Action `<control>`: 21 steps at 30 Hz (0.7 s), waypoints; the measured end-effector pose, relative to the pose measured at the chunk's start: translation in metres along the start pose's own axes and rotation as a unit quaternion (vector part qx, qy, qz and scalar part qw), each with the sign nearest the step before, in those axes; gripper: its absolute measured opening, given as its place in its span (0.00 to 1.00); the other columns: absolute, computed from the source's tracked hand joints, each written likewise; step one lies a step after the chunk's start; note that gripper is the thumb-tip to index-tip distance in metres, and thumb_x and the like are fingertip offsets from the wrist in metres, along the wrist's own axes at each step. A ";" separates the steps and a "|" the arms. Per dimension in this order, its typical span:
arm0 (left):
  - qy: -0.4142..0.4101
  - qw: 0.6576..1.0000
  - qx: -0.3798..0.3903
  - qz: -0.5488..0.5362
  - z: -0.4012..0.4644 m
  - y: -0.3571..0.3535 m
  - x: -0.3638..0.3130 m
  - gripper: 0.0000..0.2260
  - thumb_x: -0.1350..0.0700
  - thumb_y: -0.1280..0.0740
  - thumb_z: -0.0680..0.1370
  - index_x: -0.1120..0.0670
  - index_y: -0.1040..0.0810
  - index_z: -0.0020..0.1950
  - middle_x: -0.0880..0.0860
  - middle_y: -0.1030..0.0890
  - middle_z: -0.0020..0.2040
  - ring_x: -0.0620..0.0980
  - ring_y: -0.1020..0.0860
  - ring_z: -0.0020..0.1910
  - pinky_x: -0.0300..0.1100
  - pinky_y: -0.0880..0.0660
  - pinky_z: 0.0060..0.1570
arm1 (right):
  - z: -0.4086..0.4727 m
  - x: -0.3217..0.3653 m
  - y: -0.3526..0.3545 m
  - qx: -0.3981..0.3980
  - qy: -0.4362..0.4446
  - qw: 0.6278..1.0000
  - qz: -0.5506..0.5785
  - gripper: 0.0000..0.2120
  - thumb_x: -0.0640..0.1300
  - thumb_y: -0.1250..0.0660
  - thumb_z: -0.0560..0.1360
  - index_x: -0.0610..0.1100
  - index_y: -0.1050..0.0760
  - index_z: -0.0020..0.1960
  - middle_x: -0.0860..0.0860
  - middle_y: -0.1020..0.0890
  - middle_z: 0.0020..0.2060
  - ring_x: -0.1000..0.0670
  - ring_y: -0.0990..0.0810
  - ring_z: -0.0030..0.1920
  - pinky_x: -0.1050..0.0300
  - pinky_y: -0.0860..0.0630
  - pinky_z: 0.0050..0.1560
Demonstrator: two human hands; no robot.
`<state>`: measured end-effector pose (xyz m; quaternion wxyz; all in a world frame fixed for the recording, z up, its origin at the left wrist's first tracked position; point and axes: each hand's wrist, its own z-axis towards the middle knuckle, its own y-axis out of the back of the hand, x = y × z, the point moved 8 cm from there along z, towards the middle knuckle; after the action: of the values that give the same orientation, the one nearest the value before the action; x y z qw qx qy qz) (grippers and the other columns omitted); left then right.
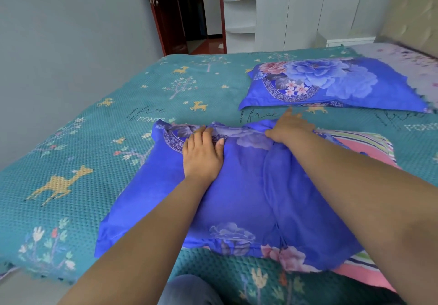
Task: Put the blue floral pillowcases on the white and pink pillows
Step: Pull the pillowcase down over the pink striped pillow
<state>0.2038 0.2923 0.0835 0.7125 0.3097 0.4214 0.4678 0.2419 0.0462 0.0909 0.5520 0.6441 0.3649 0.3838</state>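
The left hand (202, 153) lies flat on the near pillowcase (237, 186), fingers (203, 134) straight. The right hand (290, 127) presses its far edge, fingers spread. The pink pillow (369, 143) sticks out beside it.

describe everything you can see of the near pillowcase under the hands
The near pillowcase is thin, glossy-looking blue fabric printed with pale blue and pink flowers. It lies wrinkled on the teal bedspread, pulled most of the way over a pink striped pillow that sticks out at its right end. The left hand lies on it; the right hand holds its far edge.
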 end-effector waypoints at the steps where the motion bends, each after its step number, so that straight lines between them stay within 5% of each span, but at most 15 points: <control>1: -0.008 1.000 0.011 -0.006 0.004 -0.001 -0.004 0.28 0.38 0.54 0.77 0.54 0.34 0.70 0.53 0.32 0.70 0.55 0.34 0.68 0.51 0.41 0.69 | 0.008 -0.009 -0.004 0.010 -0.006 0.998 0.056 0.43 0.64 0.39 0.73 0.41 0.51 0.76 0.42 0.41 0.74 0.38 0.38 0.71 0.41 0.37 0.68; 3: -0.019 0.999 0.043 -0.018 0.014 -0.005 -0.013 0.24 0.41 0.50 0.80 0.52 0.37 0.71 0.52 0.32 0.70 0.55 0.35 0.69 0.51 0.42 0.69 | 0.016 -0.012 -0.009 0.007 0.016 0.994 0.112 0.33 0.62 0.37 0.72 0.42 0.34 0.69 0.43 0.29 0.67 0.40 0.28 0.64 0.48 0.31 0.62; 5: -0.015 0.997 0.062 -0.037 0.024 -0.009 -0.021 0.22 0.42 0.49 0.81 0.51 0.37 0.72 0.52 0.32 0.69 0.55 0.35 0.70 0.53 0.42 0.69 | 0.022 -0.004 -0.011 -0.001 0.053 0.990 0.127 0.27 0.60 0.35 0.72 0.41 0.29 0.62 0.42 0.24 0.61 0.40 0.25 0.60 0.51 0.29 0.55; 9: -0.019 0.995 0.061 -0.078 0.038 -0.007 -0.030 0.22 0.41 0.47 0.80 0.49 0.36 0.71 0.51 0.35 0.71 0.53 0.39 0.71 0.58 0.39 0.67 | 0.029 -0.025 0.018 -0.072 0.066 0.981 0.167 0.21 0.53 0.37 0.77 0.40 0.27 0.63 0.39 0.25 0.63 0.39 0.26 0.62 0.49 0.30 0.59; 13: 0.020 0.995 0.042 -0.087 0.053 0.004 -0.025 0.22 0.39 0.47 0.79 0.48 0.33 0.69 0.49 0.35 0.71 0.52 0.43 0.73 0.62 0.41 0.67 | 0.043 -0.124 0.008 -0.128 -0.058 0.957 0.253 0.19 0.45 0.43 0.78 0.34 0.27 0.62 0.33 0.26 0.62 0.35 0.27 0.62 0.46 0.31 0.62; 18: 0.021 0.980 0.175 -0.092 0.057 -0.020 -0.021 0.37 0.28 0.56 0.69 0.46 0.35 0.70 0.52 0.34 0.73 0.56 0.39 0.72 0.63 0.43 0.68 | 0.032 -0.196 -0.020 -0.151 -0.175 0.903 0.361 0.19 0.41 0.46 0.81 0.27 0.30 0.63 0.30 0.29 0.63 0.34 0.30 0.64 0.48 0.36 0.64; 21: 0.017 0.971 0.238 0.011 0.042 -0.032 -0.022 0.29 0.31 0.54 0.75 0.40 0.45 0.75 0.44 0.48 0.77 0.53 0.51 0.77 0.68 0.52 0.68 | 0.026 -0.193 -0.021 -0.180 -0.174 0.892 0.377 0.22 0.47 0.47 0.82 0.29 0.31 0.63 0.31 0.28 0.63 0.34 0.29 0.64 0.47 0.34 0.63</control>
<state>0.2495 0.2577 0.0823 0.6062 0.4668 0.5292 0.3669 0.1795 -0.1348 0.0498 0.5272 0.6793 -0.0824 0.5039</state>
